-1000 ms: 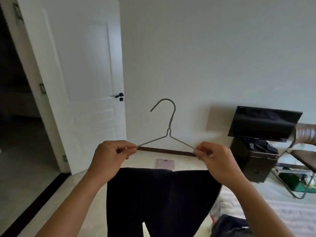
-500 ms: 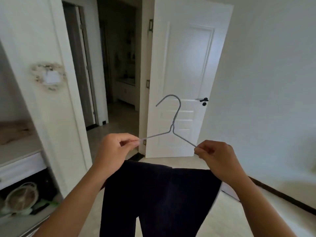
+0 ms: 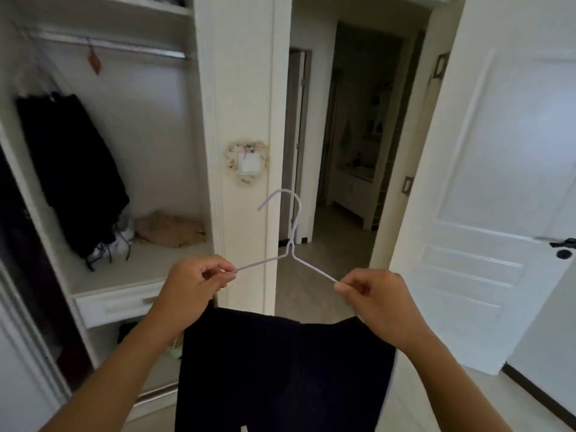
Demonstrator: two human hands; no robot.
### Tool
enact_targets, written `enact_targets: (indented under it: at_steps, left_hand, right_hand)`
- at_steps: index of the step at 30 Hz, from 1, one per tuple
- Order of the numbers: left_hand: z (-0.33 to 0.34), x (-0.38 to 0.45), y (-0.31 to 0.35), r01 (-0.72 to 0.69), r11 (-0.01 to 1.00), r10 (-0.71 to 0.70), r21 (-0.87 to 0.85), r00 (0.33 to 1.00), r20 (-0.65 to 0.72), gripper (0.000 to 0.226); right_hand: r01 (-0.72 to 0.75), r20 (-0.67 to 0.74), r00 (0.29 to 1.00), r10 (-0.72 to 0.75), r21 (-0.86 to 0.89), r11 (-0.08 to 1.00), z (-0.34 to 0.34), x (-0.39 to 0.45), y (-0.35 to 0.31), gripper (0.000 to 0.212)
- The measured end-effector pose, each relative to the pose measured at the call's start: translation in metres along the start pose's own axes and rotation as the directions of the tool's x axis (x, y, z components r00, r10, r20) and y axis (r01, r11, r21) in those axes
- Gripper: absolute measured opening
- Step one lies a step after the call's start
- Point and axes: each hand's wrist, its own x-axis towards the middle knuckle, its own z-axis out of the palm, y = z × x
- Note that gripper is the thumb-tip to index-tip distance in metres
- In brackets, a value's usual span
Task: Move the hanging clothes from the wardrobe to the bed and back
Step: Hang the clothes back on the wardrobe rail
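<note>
Now, left grip [image 3: 193, 283]: I pinch the wire hanger [image 3: 291, 244] at one shoulder.
Right grip [image 3: 378, 299]: I pinch the other.
Dark trousers [image 3: 280, 369]: draped below.
Wardrobe [image 3: 124, 182]: open, left.

White walls, open door [image 3: 486, 194] — dim hallway [image 3: 352, 151] beyond

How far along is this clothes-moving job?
Done: dark clothes already hang from the wardrobe rail. In hand: the left hand and right hand pinch a wire hanger carrying a dark garment. Left: hooking it on that rail.
</note>
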Motion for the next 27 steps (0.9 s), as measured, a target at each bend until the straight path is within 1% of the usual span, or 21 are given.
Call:
enact_targets:
  at_steps: [3, 7, 14, 18, 21, 24, 27]
  left_hand:
    - [-0.019, 0.016, -0.020, 0.045, 0.997, -0.041, 0.055, 0.996, -0.073, 0.030]
    - [-0.045, 0.037, -0.042, 0.097, 0.984, -0.073, 0.150, 0.985, -0.157, 0.026]
    - [-0.091, 0.090, -0.093, 0.192, 0.940, -0.117, 0.283, 0.958, -0.261, 0.012]
    - [-0.121, 0.126, -0.130, 0.229, 0.919, -0.125, 0.322, 0.941, -0.314, 0.012]
    - [-0.148, 0.157, -0.161, 0.258, 0.900, -0.133, 0.351, 0.930, -0.341, 0.014]
    - [-0.175, 0.188, -0.189, 0.258, 0.885, -0.125, 0.388, 0.934, -0.335, 0.014]
    - [-0.199, 0.218, -0.212, 0.235, 0.884, -0.114, 0.403, 0.947, -0.301, 0.015]
  right_hand:
    - [0.099, 0.066, 0.993, -0.100, 0.022, 0.995, 0.021, 0.041, -0.010, 0.015]
    - [0.213, 0.161, 0.962, -0.221, 0.063, 0.975, 0.047, 0.087, -0.033, 0.012]
    - [0.237, 0.292, 0.917, -0.272, 0.151, 0.960, 0.101, 0.159, -0.087, 0.011]
    - [0.239, 0.354, 0.889, -0.290, 0.180, 0.954, 0.137, 0.195, -0.125, 0.017]
    - [0.234, 0.375, 0.876, -0.304, 0.221, 0.947, 0.163, 0.219, -0.160, 0.019]
    - [0.257, 0.376, 0.865, -0.331, 0.233, 0.938, 0.188, 0.244, -0.197, 0.021]
    - [0.321, 0.302, 0.884, -0.356, 0.162, 0.933, 0.215, 0.272, -0.228, 0.024]
